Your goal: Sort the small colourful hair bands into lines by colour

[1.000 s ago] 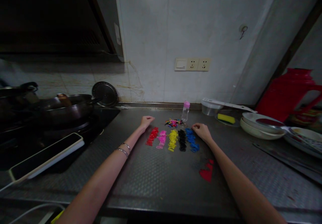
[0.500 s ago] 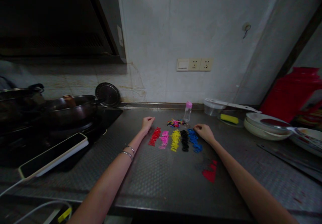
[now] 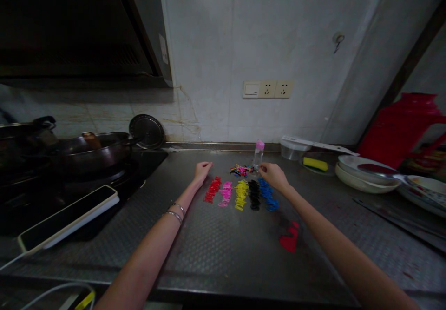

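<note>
Five groups of small rubber bands lie side by side on the metal counter (image 3: pixel 209 254): red bands (image 3: pixel 212 190), pink bands (image 3: pixel 226 194), yellow bands (image 3: pixel 241 194), black bands (image 3: pixel 254 195) and blue bands (image 3: pixel 267 194). Behind them is a loose pile of mixed-colour bands (image 3: pixel 240 170). A clear bottle with a pink cap (image 3: pixel 259 154) stands upright beside that pile. My left hand (image 3: pixel 202 171) rests behind the red bands, fingertips pressed together. My right hand (image 3: pixel 274 176) is at the pile's right edge, just in front of the bottle, fingers pinched; whatever they hold is too small to make out.
A red heart-like mark (image 3: pixel 290 239) is on the counter near my right forearm. To the right are a yellow sponge (image 3: pixel 315 164), stacked bowls (image 3: pixel 365 182) and a red flask (image 3: pixel 397 128). A phone (image 3: pixel 68 219) and a pan (image 3: pixel 94 149) are at left.
My right hand has moved left and slightly back, from the blue bands to the edge of the mixed pile. My left hand stays by the red bands. The view has shifted slightly.
</note>
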{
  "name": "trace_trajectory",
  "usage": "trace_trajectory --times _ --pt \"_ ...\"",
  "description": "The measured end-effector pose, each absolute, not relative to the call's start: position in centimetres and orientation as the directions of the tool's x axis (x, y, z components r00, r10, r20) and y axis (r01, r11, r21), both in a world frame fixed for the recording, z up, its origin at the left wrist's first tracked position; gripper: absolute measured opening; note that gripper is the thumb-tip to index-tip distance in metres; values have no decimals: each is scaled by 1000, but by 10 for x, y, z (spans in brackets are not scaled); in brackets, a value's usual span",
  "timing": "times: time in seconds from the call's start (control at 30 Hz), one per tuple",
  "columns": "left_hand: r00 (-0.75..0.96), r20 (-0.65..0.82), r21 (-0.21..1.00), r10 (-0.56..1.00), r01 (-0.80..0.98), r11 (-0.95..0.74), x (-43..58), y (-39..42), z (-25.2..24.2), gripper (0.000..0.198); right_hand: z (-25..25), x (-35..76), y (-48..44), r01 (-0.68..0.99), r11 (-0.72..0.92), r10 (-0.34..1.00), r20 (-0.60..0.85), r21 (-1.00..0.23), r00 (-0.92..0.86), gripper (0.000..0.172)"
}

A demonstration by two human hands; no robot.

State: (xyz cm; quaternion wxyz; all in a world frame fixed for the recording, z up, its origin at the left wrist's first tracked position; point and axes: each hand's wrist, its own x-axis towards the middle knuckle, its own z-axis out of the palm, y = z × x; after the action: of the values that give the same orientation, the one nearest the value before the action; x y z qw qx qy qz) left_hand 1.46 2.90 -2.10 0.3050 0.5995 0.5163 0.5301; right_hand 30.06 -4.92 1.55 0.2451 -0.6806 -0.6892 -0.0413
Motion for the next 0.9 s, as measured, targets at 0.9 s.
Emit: trace_trajectory --times 0.9 --pt "-71 351 911 934 255 -323 15 30 -26 29 2 272 -18 933 99 981 192 -347 -33 25"
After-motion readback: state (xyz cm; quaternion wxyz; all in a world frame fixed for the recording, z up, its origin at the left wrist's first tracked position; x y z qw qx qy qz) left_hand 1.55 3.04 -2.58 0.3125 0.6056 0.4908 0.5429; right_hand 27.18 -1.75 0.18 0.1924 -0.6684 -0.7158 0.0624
